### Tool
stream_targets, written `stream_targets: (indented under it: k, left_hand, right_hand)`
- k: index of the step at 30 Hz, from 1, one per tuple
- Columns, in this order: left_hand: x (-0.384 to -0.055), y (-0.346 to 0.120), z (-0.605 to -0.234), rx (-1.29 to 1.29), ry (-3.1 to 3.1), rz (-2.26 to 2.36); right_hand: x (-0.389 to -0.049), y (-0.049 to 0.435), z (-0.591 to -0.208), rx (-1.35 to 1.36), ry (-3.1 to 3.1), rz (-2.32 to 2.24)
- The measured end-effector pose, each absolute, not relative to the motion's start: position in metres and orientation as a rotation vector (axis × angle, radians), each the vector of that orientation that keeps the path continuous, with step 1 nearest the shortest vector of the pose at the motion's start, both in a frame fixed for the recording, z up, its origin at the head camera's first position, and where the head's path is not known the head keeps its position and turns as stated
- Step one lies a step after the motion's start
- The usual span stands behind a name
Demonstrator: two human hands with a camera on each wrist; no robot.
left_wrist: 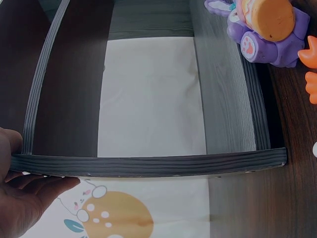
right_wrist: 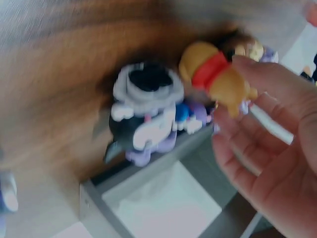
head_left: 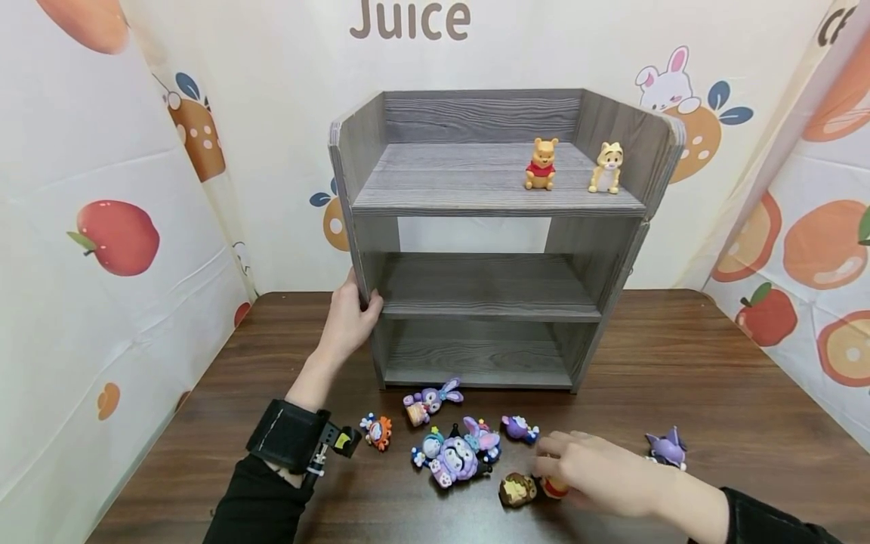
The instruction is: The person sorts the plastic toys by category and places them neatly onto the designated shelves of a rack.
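My left hand (head_left: 348, 321) grips the left side panel of a grey wood-grain shelf (head_left: 485, 308), thumb on the inner side and fingers behind the panel. Over the table's front right, my right hand (head_left: 591, 470) holds a yellow bear figurine in a red shirt (right_wrist: 214, 72) between thumb and fingers; the right wrist view is blurred. Beside it lies a brown and yellow figurine (head_left: 517, 489). On the shelf's top board stand another bear figurine in red (head_left: 541, 165) and a pale yellow tiger-like figurine (head_left: 606, 168).
A cluster of purple and blue figurines (head_left: 455, 457) lies before the shelf. Around it are a purple long-eared figurine (head_left: 432, 400), an orange one (head_left: 377, 431) and a small purple one (head_left: 519, 428). Another purple figurine (head_left: 667, 447) sits farther right. Printed cloth walls (head_left: 136, 340) surround the brown table (head_left: 734, 378).
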State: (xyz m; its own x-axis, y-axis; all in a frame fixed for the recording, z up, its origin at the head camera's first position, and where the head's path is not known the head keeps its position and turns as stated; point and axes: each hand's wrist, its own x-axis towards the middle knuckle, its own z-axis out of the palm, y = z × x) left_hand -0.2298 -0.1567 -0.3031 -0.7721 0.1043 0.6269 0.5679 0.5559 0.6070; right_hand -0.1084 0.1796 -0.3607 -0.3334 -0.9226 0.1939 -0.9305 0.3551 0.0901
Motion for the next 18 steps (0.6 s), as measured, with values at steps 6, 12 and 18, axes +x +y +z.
stream_targets:
  k: [6,12,18]
  left_hand:
    - [-0.230,-0.157,-0.304,-0.536,-2.263,-1.142]
    - [-0.230,-0.156,-0.304,-0.542,-2.259,-1.134]
    - [-0.231,-0.157,-0.304,-0.537,-2.251,-1.122]
  right_hand:
    - [-0.111,0.186,-0.353,1.772,-2.345,0.049]
    - [-0.114,0.188,-0.358,1.815,-2.311,0.119]
    - [-0.114,0.192,-0.362,1.692,-2.461,0.256]
